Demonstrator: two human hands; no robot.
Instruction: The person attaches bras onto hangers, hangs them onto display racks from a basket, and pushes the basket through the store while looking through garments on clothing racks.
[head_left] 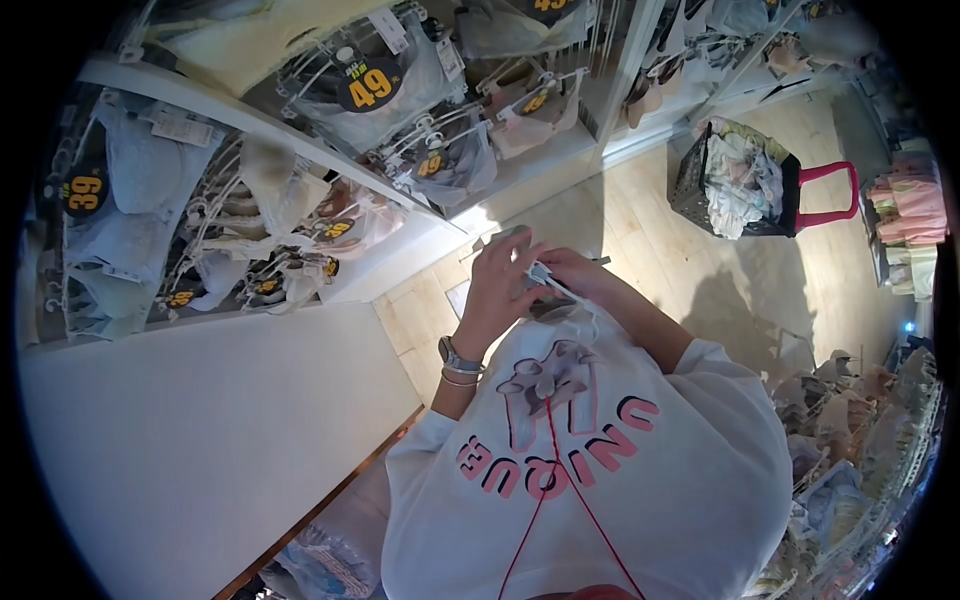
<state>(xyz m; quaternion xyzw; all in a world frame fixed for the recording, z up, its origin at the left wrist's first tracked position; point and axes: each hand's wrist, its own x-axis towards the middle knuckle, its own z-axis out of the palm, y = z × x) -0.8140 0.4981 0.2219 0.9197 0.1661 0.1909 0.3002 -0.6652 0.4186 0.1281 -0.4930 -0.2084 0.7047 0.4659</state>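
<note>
In front of my chest both hands are closed around a white hanger [562,287], which looks thin and pale. My left hand [498,280], with a watch and bracelet at the wrist, has its fingers bent near the hanger's top. My right hand [582,273] grips from the other side, its fingertips close to the left hand's. Some pale grey fabric [553,315] shows just below the hands, partly hidden by them and by my white shirt. Whether it hangs from the hanger I cannot tell.
Racks of bras on hangers [140,190] with price tags line the left and back. A white counter [200,430] stands at the lower left. On the wooden floor a black basket [690,185] with a pink handle holds pale garments. More bras [850,470] hang at the right.
</note>
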